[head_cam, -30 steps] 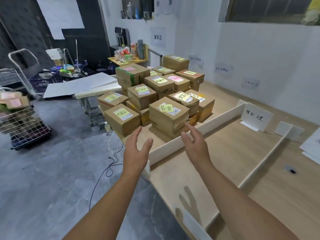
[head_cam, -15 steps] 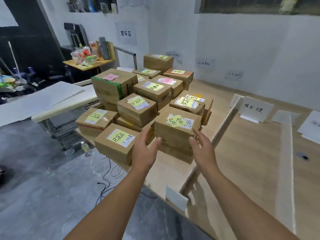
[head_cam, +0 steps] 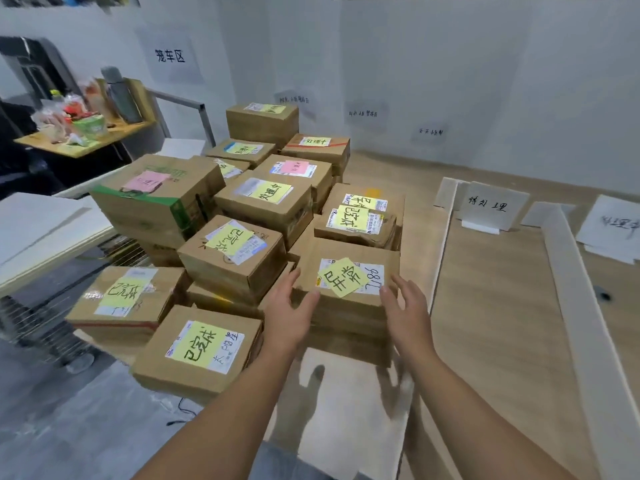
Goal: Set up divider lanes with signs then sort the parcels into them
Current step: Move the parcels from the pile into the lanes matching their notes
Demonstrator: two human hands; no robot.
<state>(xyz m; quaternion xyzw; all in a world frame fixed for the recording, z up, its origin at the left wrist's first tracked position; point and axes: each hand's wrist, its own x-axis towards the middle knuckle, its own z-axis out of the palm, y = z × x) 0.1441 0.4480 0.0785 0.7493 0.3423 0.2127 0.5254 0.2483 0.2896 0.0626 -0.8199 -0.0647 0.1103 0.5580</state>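
Several cardboard parcels with yellow and pink notes are piled on the left part of the wooden table [head_cam: 491, 306]. The nearest stacked parcel [head_cam: 349, 268] carries a yellow note. My left hand [head_cam: 289, 313] lies against its left front corner with fingers spread. My right hand [head_cam: 405, 306] hovers at its right front corner, fingers straight and spread. White divider strips [head_cam: 440, 251] [head_cam: 581, 306] mark lanes to the right. A white sign [head_cam: 490, 206] stands at the head of the first lane, and another sign [head_cam: 614, 225] lies further right.
A parcel [head_cam: 204, 348] with a yellow note overhangs the table's near left edge. White boards [head_cam: 38, 226] rest on a wire cart at the left. A small cluttered side table [head_cam: 83, 140] stands at the back left. Paper labels hang on the white wall.
The view has moved closer to the pile. Both hands have advanced from in front of the divider to the two front corners of the nearest stacked parcel.
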